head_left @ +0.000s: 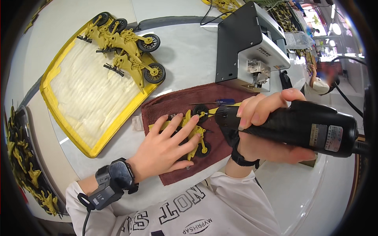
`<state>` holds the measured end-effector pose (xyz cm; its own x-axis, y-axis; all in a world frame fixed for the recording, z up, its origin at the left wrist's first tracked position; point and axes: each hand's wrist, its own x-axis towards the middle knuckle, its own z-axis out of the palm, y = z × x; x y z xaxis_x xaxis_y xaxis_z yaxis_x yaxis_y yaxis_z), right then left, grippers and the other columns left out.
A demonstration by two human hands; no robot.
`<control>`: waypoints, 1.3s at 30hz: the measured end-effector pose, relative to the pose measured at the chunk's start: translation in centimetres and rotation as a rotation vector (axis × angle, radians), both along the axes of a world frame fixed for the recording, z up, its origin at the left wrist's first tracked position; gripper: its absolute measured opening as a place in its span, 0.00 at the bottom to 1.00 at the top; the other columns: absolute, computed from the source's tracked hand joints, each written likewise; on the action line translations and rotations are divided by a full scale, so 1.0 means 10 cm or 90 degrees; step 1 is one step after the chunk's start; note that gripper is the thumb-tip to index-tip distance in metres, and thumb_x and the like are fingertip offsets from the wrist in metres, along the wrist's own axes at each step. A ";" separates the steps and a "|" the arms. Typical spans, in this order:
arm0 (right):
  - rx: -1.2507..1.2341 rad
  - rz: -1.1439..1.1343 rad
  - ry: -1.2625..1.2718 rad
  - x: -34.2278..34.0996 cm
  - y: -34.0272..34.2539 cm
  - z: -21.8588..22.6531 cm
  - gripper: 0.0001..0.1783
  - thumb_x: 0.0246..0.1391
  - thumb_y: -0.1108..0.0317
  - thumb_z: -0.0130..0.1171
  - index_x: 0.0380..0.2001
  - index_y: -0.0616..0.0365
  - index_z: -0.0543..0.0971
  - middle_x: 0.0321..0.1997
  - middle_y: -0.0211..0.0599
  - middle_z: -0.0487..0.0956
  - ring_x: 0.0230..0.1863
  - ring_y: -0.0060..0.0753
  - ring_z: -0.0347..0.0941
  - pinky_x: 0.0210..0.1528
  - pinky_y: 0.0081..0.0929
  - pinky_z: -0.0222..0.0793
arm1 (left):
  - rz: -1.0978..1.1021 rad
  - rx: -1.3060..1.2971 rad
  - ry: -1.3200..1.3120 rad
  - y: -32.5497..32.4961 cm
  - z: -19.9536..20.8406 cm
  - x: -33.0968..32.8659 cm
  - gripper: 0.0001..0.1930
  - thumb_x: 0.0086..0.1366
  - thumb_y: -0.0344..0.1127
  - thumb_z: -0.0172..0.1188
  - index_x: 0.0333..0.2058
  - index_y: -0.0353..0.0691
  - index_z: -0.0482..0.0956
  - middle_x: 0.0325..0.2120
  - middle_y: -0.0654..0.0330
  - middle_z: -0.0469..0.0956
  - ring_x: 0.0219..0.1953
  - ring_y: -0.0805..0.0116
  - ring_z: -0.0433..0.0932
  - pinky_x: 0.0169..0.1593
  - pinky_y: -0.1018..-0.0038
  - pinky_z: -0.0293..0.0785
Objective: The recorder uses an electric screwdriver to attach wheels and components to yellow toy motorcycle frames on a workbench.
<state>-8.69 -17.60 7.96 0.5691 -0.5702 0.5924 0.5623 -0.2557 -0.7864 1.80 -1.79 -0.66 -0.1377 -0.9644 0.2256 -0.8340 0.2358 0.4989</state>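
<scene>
My left hand lies over a yellow toy motorcycle with black wheels, its fingers spread across the body. The toy is on its side on a folded brown towel, partly hidden under those fingers. My right hand is wrapped round a thick black electric screwdriver. The tool is level, its front end pointing left at the toy's wheels. I cannot tell whether its tip touches the toy. A small screwdriver with a blue handle rests along the towel's far edge.
Far left, a yellow-rimmed padded tray carries several toy motorcycles. A black-and-white machine with a metal fixture stands beyond the towel. Yellow parts fill a dark tray at the left edge. Another person sits at far right.
</scene>
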 end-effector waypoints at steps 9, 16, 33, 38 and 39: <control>0.060 0.006 0.007 0.11 -0.07 -0.18 0.52 0.31 0.18 0.43 0.39 0.60 0.64 0.16 0.35 0.68 0.11 0.30 0.64 0.16 0.27 0.63 | 0.007 0.013 0.026 -0.01 0.00 0.01 0.31 0.48 0.59 0.58 0.49 0.50 0.70 0.60 0.54 0.57 0.55 0.52 0.61 0.55 0.54 0.56; 0.040 0.024 0.014 0.09 -0.11 -0.22 0.51 0.30 0.18 0.45 0.38 0.60 0.63 0.16 0.36 0.68 0.11 0.31 0.64 0.15 0.28 0.63 | -0.001 0.015 0.058 -0.05 -0.01 0.02 0.31 0.47 0.58 0.60 0.48 0.51 0.71 0.59 0.54 0.59 0.55 0.54 0.62 0.55 0.55 0.55; -0.005 -0.428 0.075 -0.12 -0.68 0.42 0.47 0.39 0.20 0.42 0.37 0.58 0.65 0.16 0.36 0.69 0.14 0.29 0.63 0.18 0.24 0.60 | 0.007 -0.003 0.080 0.01 0.01 0.00 0.32 0.45 0.57 0.63 0.47 0.48 0.72 0.59 0.53 0.59 0.57 0.52 0.62 0.60 0.54 0.53; -0.047 -0.027 -0.003 -0.49 0.24 0.21 0.41 0.44 0.33 0.54 0.43 0.61 0.64 0.18 0.35 0.70 0.13 0.29 0.65 0.18 0.25 0.63 | 0.000 -0.006 0.092 0.02 0.01 0.03 0.34 0.44 0.55 0.63 0.49 0.46 0.71 0.59 0.51 0.58 0.58 0.50 0.61 0.60 0.55 0.54; -0.086 0.012 0.002 -0.53 0.37 0.20 0.40 0.45 0.36 0.56 0.44 0.62 0.62 0.17 0.35 0.69 0.12 0.29 0.65 0.16 0.25 0.63 | -0.002 -0.015 0.084 0.00 0.00 0.03 0.34 0.43 0.55 0.63 0.49 0.46 0.71 0.59 0.51 0.59 0.58 0.50 0.61 0.60 0.55 0.54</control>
